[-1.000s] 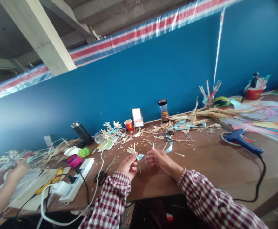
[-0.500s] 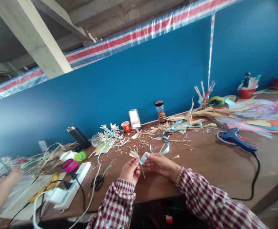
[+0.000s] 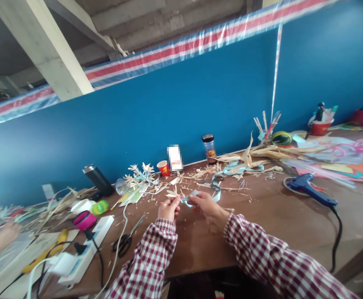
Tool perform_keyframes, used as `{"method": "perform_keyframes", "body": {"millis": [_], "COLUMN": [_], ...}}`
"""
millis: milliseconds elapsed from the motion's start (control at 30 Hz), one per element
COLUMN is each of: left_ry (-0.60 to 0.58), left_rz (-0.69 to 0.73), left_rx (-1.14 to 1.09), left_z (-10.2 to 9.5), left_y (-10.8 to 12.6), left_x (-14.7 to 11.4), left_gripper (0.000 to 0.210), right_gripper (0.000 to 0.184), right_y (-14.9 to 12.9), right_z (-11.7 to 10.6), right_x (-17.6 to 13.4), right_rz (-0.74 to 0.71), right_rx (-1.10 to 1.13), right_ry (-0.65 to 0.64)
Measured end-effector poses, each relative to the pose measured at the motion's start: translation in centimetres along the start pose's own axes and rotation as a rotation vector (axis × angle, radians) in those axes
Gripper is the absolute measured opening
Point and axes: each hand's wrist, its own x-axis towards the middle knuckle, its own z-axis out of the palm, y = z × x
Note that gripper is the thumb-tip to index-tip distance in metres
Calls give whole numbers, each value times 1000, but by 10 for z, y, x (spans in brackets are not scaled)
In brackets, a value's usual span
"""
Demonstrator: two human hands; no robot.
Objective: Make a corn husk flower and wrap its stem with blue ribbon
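My left hand is closed, pinching a small flower of pale dried husk whose petals stick out above the fingers. Close beside it, my right hand grips a light blue ribbon between thumb and fingers. A short stretch of ribbon spans the gap between both hands, by the base of the flower. Behind the right hand the ribbon trails back to a loose heap on the table. The flower's stem is hidden by my left fingers.
Scissors and a white power strip lie to the left, with cables. A blue glue gun rests on the right. Husk flowers, a red paper cup and a jar stand behind. Another person's hand is far left.
My right hand has shifted slightly up and left, turned more palm-down, pulling the ribbon flatter against the flower's base. The other person's hand moved a little left.
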Motion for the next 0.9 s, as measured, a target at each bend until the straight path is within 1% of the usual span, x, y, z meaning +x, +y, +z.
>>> {"method": "perform_keyframes", "body": {"millis": [67, 200, 367, 533, 700, 900], "left_ry": [14, 16, 26, 25, 30, 21], "left_rz": [32, 13, -10, 0, 16, 16], "left_rx": [67, 126, 206, 265, 282, 274], "left_z": [3, 8, 13, 19, 24, 25], "left_y": [2, 0, -5, -5, -8, -8], "left_x": [17, 45, 67, 77, 81, 83], "left_gripper": [44, 36, 30, 25, 20, 18], "right_gripper": [26, 28, 26, 27, 25, 24], "right_y": [-3, -5, 2, 12, 14, 14], "right_z": [0, -4, -10, -14, -15, -16], "right_x": [14, 38, 57, 64, 63, 60], "right_rz": [-19, -50, -113, -164, -165, -161], "right_rx": [-45, -149, -247, -282, -302, -312], "right_ry": [19, 65, 100, 141, 156, 148]}}
